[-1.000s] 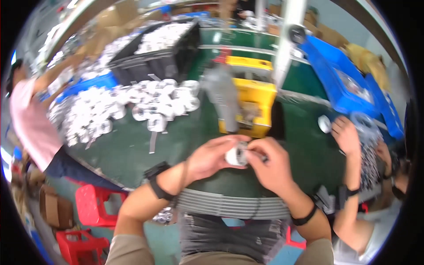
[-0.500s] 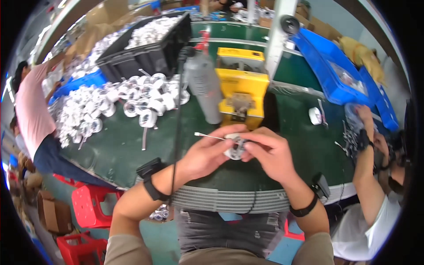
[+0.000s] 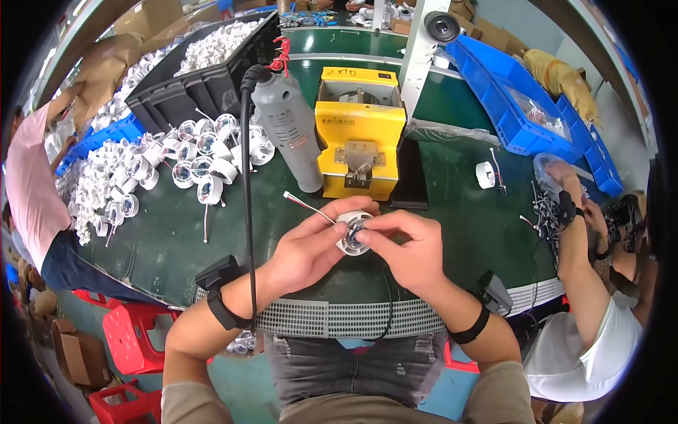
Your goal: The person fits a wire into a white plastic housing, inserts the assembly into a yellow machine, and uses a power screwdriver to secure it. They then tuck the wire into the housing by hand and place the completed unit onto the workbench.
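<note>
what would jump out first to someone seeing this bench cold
At the centre, the left hand and right hand pinch a small white round lamp housing with a thin wire. Just behind stand a bright yellow machine and a hanging grey power screwdriver. A heap of white housings spreads left.

Cardboard boxes, far left: brown cartons [image 3: 106, 60] beyond the black crate, upper left.
Cardboard boxes, floor: 2 brown cartons [image 3: 70, 343] low at left, beside the red stools.
Cardboard boxes, back right: brown cartons [image 3: 462, 8] at the top edge.
Plastic bag: clear bag [image 3: 537, 113] lying in the blue bin, right.
Machine label: dark strip [image 3: 367, 121] on the yellow machine's front.
</note>
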`<state>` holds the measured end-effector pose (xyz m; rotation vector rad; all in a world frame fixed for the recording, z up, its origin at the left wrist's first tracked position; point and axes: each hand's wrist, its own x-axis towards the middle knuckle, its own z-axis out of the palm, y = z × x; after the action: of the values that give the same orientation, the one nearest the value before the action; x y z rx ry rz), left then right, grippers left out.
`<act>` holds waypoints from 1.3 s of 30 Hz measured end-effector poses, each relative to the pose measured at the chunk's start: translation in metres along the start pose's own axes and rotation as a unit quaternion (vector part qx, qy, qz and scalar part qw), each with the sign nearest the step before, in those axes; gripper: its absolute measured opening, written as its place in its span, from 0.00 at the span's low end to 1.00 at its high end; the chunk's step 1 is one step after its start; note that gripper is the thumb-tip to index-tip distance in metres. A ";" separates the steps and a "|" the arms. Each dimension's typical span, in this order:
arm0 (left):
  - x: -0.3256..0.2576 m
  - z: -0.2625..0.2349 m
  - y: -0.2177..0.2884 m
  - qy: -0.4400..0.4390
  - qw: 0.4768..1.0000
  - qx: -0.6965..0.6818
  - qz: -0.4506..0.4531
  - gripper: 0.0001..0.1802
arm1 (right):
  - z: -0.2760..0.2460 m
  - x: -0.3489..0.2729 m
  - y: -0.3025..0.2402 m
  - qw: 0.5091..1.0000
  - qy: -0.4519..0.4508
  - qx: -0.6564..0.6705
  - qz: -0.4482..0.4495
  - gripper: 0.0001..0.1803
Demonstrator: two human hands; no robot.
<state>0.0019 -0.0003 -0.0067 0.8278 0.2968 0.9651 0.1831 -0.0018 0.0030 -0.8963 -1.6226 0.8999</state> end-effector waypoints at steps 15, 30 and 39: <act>0.004 -0.005 -0.003 0.094 0.961 0.258 -0.033 0.22 | -0.007 0.014 0.009 0.996 -0.048 -0.071 0.036 0.10; 0.009 -0.020 -0.004 0.128 0.966 0.181 -0.133 0.17 | 0.041 0.096 0.007 0.960 0.086 -0.056 -0.260 0.36; 0.009 -0.021 -0.002 0.157 0.954 0.195 -0.168 0.19 | 0.046 0.114 -0.009 0.965 0.173 0.127 -0.150 0.28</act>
<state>-0.0037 0.0168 -0.0212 0.9410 0.8974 0.7208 0.1149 0.0897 0.0497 -0.5705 -1.2634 0.6761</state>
